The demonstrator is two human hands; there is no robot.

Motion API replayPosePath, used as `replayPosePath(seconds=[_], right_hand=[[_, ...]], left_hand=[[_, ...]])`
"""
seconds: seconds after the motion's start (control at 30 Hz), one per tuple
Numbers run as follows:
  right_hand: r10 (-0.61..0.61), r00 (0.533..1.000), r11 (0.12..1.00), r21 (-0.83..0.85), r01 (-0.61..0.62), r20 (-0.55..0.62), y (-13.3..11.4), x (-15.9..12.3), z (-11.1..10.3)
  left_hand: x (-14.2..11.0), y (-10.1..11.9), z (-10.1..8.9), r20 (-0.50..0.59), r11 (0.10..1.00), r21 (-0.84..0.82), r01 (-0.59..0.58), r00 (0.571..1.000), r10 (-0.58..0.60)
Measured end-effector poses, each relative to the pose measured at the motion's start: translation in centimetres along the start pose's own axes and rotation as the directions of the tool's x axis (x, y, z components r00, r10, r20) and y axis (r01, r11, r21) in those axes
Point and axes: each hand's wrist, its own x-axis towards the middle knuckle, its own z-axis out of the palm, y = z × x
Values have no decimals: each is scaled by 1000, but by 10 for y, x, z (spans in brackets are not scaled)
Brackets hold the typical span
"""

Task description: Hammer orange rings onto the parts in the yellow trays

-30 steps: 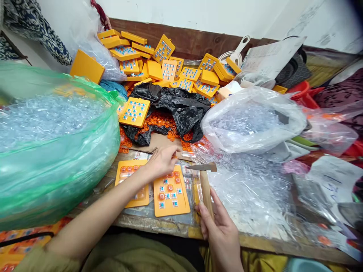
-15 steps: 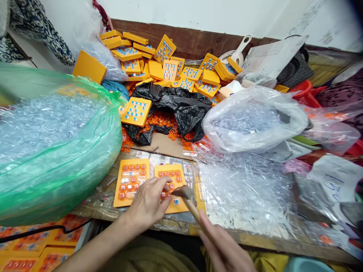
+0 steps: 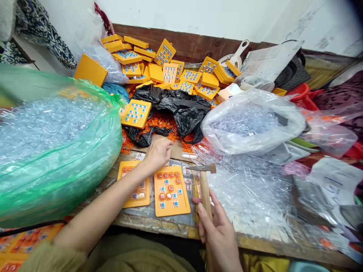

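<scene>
Biggest is the table (image 3: 154,226), with a bulging green bag (image 3: 68,181) at the left and a black bag (image 3: 190,109) toward the back. These thin bags would likely sag and slip, so gather a good bunch at the rim. The yellow board (image 3: 184,207) lies flat near the front edge, partly filled with orange caps, beside a second board (image 3: 144,202) that the left forearm passes over. Each looks like stiff, light plastic, a bit slick, best taken by its two long sides, off the raised blue bits, which could bend. The hammer (image 3: 205,185) is just right of the nearer board, head up, its wooden handle clasped between the thumb and fingers of the right hand (image 3: 219,228). Its weight probably sits in the metal head, so a hold lower on the handle gives more swing, a higher one more control. Smallest are the loose caps (image 3: 159,121), likely feather-light, hard and easily dropped; pinch one by its sides. The left hand (image 3: 159,153) is just beside them, fingers curled together, and whether it holds one I cannot tell
</scene>
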Motion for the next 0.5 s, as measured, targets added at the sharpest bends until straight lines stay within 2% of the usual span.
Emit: replayPosePath(seconds=[0.07, 0.1, 0.2, 0.37, 0.5], right_hand=[[78, 997, 993, 84, -80, 21, 0, 1, 6], [80, 997, 992, 98, -81, 11, 0, 1, 8], [59, 998, 996, 76, -57, -32, 1, -1, 7], [65, 997, 996, 64, -62, -33, 2, -1, 6], [60, 998, 996, 67, -59, -21, 2, -1, 7]], left_hand=[[31, -7, 11, 45, 1000, 24, -6, 999, 4], [42, -10, 16, 72, 999, 34, -8, 997, 5], [57, -12, 26, 152, 999, 52, -3, 988, -5], [53, -7, 26, 244, 1000, 15, -18, 970, 14], [35, -1, 23, 206, 998, -53, -24, 978, 34]])
